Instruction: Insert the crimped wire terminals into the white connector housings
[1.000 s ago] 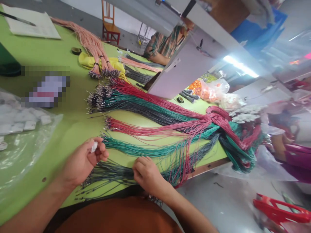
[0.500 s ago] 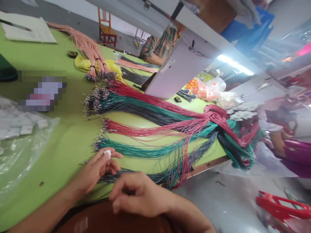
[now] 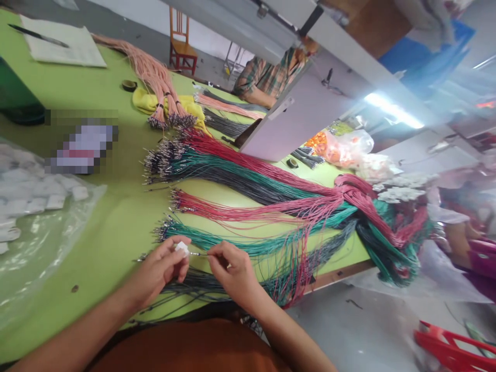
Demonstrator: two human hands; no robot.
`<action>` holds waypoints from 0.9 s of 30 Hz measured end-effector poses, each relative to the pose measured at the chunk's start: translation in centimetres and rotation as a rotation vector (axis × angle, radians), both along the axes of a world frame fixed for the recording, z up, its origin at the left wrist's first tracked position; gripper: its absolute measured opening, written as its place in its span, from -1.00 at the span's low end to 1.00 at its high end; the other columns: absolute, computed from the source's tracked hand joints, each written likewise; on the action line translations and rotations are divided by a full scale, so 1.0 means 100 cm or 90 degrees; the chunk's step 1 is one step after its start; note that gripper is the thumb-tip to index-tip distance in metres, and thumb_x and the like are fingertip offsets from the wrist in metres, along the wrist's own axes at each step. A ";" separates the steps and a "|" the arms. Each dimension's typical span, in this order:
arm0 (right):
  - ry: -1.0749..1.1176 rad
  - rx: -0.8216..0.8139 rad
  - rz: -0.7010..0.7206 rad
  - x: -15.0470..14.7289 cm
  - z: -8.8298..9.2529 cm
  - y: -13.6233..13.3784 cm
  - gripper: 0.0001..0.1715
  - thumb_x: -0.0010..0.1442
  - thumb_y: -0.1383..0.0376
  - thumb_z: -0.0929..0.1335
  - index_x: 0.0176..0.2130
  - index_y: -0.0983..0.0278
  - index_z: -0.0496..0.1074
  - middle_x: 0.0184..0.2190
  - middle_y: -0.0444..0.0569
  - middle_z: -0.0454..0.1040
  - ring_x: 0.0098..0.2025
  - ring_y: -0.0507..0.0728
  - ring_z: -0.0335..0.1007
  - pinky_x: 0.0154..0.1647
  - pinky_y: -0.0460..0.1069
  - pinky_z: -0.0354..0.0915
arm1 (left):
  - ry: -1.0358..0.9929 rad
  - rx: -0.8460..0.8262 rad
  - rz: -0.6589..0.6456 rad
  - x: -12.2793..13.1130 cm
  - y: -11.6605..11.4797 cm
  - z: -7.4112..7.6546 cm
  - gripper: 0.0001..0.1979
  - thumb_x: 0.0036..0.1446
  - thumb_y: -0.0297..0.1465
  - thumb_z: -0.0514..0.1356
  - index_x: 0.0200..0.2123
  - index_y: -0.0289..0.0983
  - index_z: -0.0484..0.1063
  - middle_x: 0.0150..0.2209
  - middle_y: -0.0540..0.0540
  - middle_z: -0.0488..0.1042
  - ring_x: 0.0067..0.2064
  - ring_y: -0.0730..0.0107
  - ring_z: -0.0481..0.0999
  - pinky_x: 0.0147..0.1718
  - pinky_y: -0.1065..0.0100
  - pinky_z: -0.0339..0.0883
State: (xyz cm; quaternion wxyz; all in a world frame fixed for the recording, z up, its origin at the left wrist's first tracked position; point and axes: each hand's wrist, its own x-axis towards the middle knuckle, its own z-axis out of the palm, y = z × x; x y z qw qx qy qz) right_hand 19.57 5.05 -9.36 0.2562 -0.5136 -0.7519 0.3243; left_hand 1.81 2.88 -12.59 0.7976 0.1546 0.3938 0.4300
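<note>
My left hand (image 3: 158, 268) pinches a small white plastic connector housing (image 3: 182, 248) between thumb and fingers. Facing it, my right hand (image 3: 237, 274) grips a thin dark wire (image 3: 199, 253), its metal-tipped end pointing left at the housing. Whether the tip touches or enters the housing I cannot tell. Just beyond my hands lies a green wire bundle (image 3: 217, 241), with a red wire bundle (image 3: 232, 212) behind it. Under and between my hands runs a bundle of dark wires (image 3: 197, 281), partly covered by them.
A clear plastic bag of white housings (image 3: 42, 199) lies at left, near a blurred-out phone-like object (image 3: 85, 147). Thicker wire bundles (image 3: 248, 173) stretch across the green table (image 3: 127, 217). Behind a pale panel (image 3: 289, 116) sits a person in a plaid shirt (image 3: 267, 77).
My right hand has moved up and away from me, and now a wire shows in its fingers, held against or close to the housing. My left hand still holds the housing.
</note>
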 end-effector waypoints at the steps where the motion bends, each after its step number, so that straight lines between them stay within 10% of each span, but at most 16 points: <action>1: -0.002 0.008 -0.002 -0.001 -0.001 0.000 -0.83 0.13 0.38 0.27 -0.41 0.30 0.45 -0.57 -0.14 0.38 -0.55 -0.04 0.22 -0.49 -0.15 0.16 | 0.001 -0.003 -0.009 0.000 0.000 0.000 -0.76 0.09 -0.32 0.21 -0.17 -0.23 0.30 -0.49 0.05 0.39 -0.50 0.49 0.33 -0.50 0.40 0.17; 27: -0.121 0.189 0.172 -0.005 -0.019 0.001 -0.82 0.25 0.40 0.21 -0.34 0.27 0.36 -0.53 -0.10 0.41 -0.49 0.00 0.30 -0.45 -0.12 0.16 | 0.124 0.059 -0.076 0.001 0.000 -0.009 -0.73 0.07 -0.19 0.21 -0.37 -0.29 0.37 -0.52 0.03 0.40 -0.61 0.55 0.30 -0.63 0.46 0.15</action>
